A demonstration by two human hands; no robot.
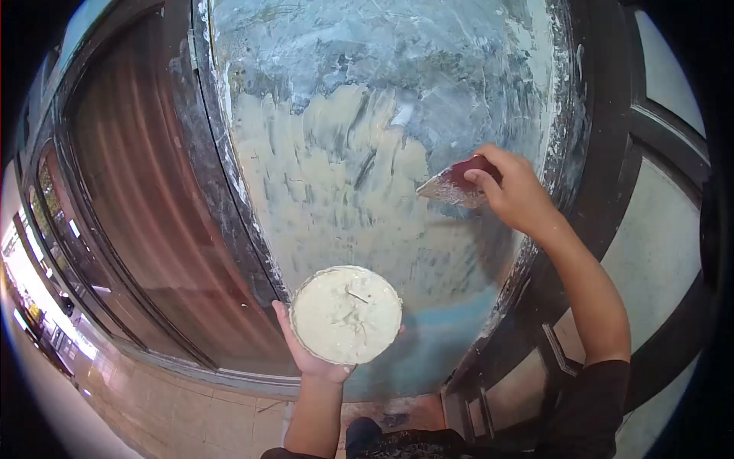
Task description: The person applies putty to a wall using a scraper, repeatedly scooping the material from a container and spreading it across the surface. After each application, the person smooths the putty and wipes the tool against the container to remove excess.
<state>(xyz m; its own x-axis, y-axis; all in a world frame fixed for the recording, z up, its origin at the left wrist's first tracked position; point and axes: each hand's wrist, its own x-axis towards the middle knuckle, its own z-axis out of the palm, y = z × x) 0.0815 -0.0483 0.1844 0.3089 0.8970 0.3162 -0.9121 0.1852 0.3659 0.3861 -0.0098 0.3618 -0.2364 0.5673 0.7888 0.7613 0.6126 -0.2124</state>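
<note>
My left hand [327, 367] holds up a round tub of cream-coloured putty [329, 314] from beneath, its fingers wrapped round the side. A few dark streaks mark the putty's surface. At the right, my right hand [511, 187] grips a putty knife [457, 183] with a dark red upper part and a putty-smeared blade. The blade's edge points left and lies close to the wall panel [321, 199]; whether it touches cannot be made out. Wet-looking cream putty covers the panel's middle, with grey-blue surface above it.
A dark-framed window [130, 199] with a reddish curtain behind it stands to the left. Dark door panels with pale insets [650, 229] rise on the right. Below lies a tiled floor [191, 413], with daylight at the far left.
</note>
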